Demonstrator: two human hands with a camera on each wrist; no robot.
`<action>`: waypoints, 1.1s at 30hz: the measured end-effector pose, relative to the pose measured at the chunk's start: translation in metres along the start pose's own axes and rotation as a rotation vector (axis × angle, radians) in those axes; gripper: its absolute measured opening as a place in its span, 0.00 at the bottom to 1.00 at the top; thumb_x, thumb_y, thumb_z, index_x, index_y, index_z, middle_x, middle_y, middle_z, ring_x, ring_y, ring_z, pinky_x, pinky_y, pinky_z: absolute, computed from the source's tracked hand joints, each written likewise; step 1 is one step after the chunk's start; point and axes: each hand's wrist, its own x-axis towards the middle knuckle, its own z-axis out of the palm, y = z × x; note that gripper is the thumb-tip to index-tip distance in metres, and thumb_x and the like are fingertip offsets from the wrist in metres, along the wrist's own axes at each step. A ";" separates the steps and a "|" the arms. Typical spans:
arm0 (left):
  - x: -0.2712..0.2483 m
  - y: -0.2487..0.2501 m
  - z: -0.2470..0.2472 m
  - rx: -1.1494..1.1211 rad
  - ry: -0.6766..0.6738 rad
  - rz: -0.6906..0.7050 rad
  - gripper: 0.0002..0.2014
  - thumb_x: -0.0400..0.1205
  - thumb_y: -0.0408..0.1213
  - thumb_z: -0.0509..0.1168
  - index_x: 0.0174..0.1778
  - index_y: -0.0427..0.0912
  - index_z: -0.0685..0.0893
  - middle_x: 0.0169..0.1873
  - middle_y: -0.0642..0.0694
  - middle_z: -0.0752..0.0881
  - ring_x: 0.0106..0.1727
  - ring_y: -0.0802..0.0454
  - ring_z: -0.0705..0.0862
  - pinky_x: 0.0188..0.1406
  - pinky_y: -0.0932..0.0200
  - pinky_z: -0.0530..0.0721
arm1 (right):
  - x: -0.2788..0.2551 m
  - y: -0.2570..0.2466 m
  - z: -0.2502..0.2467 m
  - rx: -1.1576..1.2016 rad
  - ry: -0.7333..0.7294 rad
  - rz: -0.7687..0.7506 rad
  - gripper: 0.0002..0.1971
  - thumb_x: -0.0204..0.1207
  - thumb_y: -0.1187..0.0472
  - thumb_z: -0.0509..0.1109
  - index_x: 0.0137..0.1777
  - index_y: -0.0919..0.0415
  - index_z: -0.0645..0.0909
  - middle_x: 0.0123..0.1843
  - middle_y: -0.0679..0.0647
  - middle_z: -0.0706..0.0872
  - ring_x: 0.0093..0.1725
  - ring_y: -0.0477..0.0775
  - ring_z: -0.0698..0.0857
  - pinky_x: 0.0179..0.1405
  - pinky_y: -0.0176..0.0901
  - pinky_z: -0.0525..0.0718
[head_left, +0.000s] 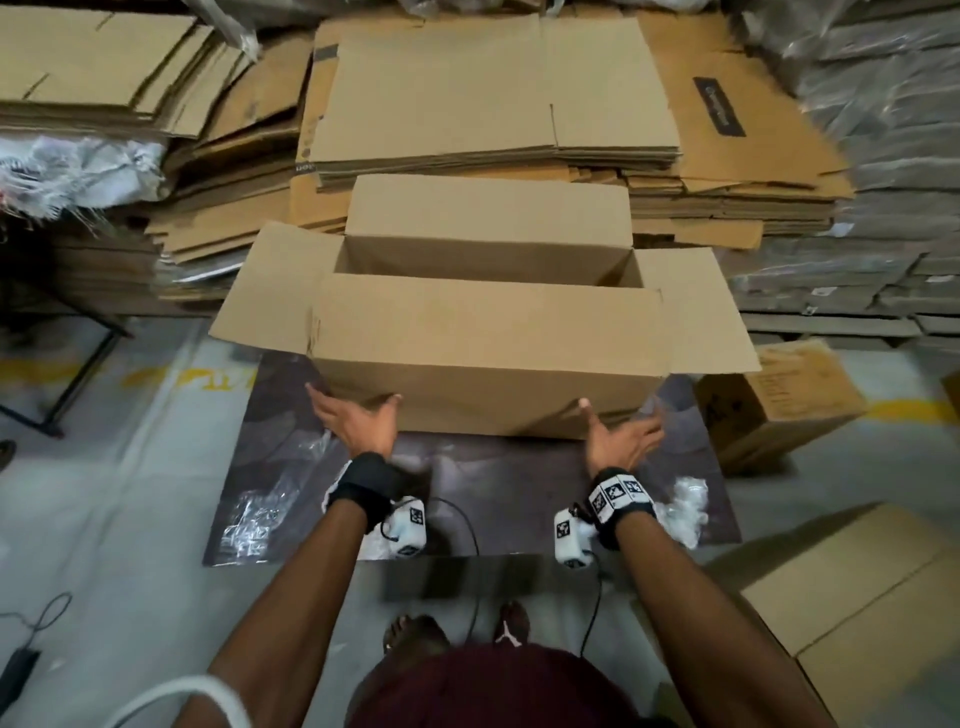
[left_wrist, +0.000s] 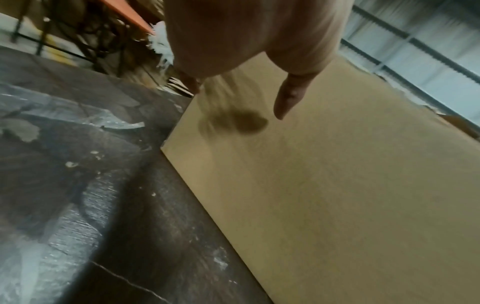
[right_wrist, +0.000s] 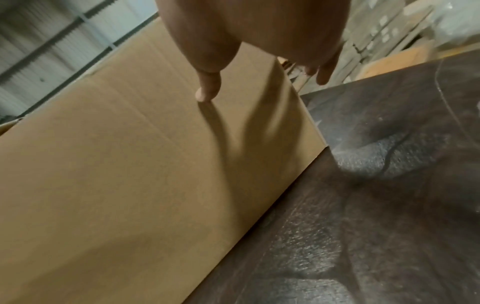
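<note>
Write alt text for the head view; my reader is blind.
The left hand and right hand, both open, reach for the near lower corners of an open-topped cardboard box on a dark mat. Stacks of flattened cardboard lie behind it.

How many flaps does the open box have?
4: the far flap and the near flap stand up; the left flap and the right flap spread outward. Any bottom flaps are hidden.

This is a warehouse. Big piles of flat cardboard boxes (head_left: 488, 104) stand on the grey floor (head_left: 130, 519), next to stacks wrapped in plastic (head_left: 883, 156).
</note>
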 end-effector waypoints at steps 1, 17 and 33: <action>0.005 -0.003 0.001 0.033 -0.022 -0.041 0.66 0.68 0.36 0.86 0.90 0.41 0.41 0.88 0.34 0.51 0.87 0.33 0.58 0.87 0.40 0.60 | 0.005 0.003 0.001 -0.012 -0.055 0.044 0.67 0.62 0.32 0.84 0.88 0.69 0.52 0.84 0.71 0.63 0.83 0.74 0.65 0.82 0.70 0.63; 0.025 0.023 -0.041 -0.037 0.043 0.265 0.60 0.63 0.32 0.82 0.87 0.57 0.54 0.81 0.40 0.63 0.81 0.42 0.69 0.85 0.41 0.66 | -0.009 -0.072 -0.017 0.050 -0.053 -0.252 0.73 0.54 0.42 0.91 0.90 0.40 0.41 0.90 0.58 0.53 0.86 0.66 0.61 0.82 0.79 0.49; 0.090 0.092 -0.045 0.537 -0.184 0.415 0.40 0.70 0.54 0.79 0.80 0.52 0.76 0.86 0.38 0.64 0.82 0.33 0.70 0.79 0.34 0.70 | 0.043 -0.152 -0.024 -0.528 -0.391 -0.289 0.52 0.68 0.50 0.83 0.89 0.45 0.56 0.91 0.66 0.48 0.87 0.74 0.52 0.85 0.74 0.51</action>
